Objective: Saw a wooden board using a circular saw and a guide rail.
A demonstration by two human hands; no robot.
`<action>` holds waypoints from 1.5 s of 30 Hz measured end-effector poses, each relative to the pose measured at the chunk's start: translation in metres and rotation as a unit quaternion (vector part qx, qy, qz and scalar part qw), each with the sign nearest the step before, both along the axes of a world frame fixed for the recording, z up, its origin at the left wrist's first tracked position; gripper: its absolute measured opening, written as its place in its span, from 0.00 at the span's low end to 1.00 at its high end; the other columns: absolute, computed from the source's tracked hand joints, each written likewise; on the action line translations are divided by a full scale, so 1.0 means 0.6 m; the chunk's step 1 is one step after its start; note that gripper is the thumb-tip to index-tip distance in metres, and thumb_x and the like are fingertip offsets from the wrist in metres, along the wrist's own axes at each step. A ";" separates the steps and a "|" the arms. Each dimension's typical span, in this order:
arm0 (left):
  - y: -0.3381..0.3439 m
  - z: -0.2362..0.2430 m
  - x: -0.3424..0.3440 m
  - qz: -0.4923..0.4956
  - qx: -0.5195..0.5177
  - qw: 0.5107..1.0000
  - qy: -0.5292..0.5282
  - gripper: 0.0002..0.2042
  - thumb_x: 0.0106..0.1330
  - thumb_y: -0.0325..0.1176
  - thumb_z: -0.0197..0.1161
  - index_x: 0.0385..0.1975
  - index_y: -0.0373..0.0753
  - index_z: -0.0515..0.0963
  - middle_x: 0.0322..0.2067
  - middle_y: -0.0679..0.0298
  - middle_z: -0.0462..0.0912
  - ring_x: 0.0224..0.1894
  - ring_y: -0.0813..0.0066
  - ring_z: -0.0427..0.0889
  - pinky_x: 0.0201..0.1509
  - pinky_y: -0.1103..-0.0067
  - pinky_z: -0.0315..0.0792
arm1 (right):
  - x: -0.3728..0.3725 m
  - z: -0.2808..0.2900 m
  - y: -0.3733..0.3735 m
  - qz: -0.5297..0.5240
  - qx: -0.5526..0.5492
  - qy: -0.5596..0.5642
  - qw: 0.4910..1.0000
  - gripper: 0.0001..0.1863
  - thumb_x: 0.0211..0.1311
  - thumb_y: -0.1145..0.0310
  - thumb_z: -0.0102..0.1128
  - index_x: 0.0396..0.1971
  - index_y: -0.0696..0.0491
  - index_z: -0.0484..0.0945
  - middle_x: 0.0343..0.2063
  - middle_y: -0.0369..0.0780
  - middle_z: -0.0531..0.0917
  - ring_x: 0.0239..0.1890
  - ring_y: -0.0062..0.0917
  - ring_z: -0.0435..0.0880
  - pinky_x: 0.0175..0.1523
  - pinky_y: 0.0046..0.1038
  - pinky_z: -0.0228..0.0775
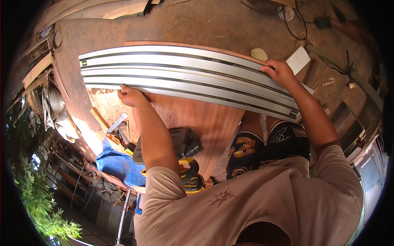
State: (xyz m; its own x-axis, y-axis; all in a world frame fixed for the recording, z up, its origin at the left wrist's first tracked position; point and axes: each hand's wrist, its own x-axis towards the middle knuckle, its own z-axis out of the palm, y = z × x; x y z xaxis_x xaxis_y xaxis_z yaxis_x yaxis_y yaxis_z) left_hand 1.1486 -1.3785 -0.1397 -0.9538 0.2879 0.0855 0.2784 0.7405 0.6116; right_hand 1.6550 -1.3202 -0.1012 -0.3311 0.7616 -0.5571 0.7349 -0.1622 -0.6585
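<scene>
A long silver guide rail (184, 70) with dark strips lies across a reddish-brown wooden board (176, 108). My left hand (131, 96) is closed on the rail's near edge, toward its left end. At the far edge, right of the middle, my right hand (279, 73) grips the rail with the thumb on top. Part of the board's far edge shows beyond the rail. On the board's near part, beside my left forearm, sits a yellow-and-black power saw (191, 172) with a grey base plate (174, 139); my forearm and sleeve partly cover it.
A square (117, 123) lies left of the saw, near a blue tarp (119, 164). Past the rail's right part are a round tan object (259, 54) and a white panel (298, 60). A cable (295, 35) crosses the floor at far right. Planks (98, 12) lie at far left.
</scene>
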 end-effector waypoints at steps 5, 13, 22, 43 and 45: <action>0.001 0.001 0.001 -0.002 -0.020 1.000 0.012 0.20 0.68 0.41 0.56 0.48 0.27 0.76 0.35 0.51 0.83 0.36 0.59 0.81 0.38 0.69 0.73 | -0.003 0.003 0.000 -0.008 0.012 0.017 1.000 0.17 0.59 0.54 0.63 0.26 0.54 0.79 0.18 0.45 0.77 0.20 0.36 0.75 0.29 0.33 0.65; 0.003 0.004 0.002 0.008 -0.042 0.999 0.000 0.22 0.68 0.43 0.56 0.50 0.29 0.76 0.37 0.53 0.84 0.37 0.59 0.82 0.40 0.69 0.75 | 0.000 -0.001 0.000 0.004 0.005 0.003 1.000 0.15 0.60 0.57 0.64 0.26 0.55 0.78 0.19 0.41 0.77 0.21 0.27 0.73 0.30 0.29 0.65; 0.003 0.006 0.006 0.015 -0.049 0.999 0.015 0.21 0.68 0.43 0.56 0.50 0.29 0.76 0.36 0.53 0.83 0.37 0.59 0.82 0.40 0.68 0.74 | 0.001 -0.005 -0.002 0.004 -0.010 -0.004 1.000 0.15 0.60 0.58 0.64 0.26 0.56 0.78 0.17 0.39 0.76 0.21 0.22 0.71 0.30 0.27 0.65; 0.006 0.004 0.007 -0.005 -0.029 0.999 0.025 0.17 0.69 0.40 0.52 0.43 0.31 0.79 0.35 0.49 0.84 0.35 0.56 0.83 0.39 0.68 0.75 | 0.016 -0.013 0.008 0.036 -0.038 0.031 0.998 0.20 0.60 0.49 0.62 0.27 0.53 0.78 0.21 0.42 0.78 0.24 0.33 0.76 0.32 0.33 0.67; 0.006 0.005 0.007 -0.006 -0.026 0.999 0.024 0.17 0.69 0.40 0.53 0.44 0.30 0.79 0.36 0.49 0.84 0.36 0.55 0.83 0.40 0.68 0.75 | 0.015 -0.013 0.007 0.033 -0.043 0.027 0.998 0.20 0.60 0.49 0.61 0.27 0.53 0.77 0.21 0.42 0.78 0.24 0.33 0.75 0.32 0.33 0.67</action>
State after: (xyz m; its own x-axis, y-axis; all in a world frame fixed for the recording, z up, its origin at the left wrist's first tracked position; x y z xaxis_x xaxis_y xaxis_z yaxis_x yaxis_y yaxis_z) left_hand 1.1526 -1.3749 -0.1370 -0.9454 0.3049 0.1152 0.3154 0.7668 0.5590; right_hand 1.6639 -1.3159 -0.1093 -0.4102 0.6866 -0.6003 0.7104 -0.1722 -0.6824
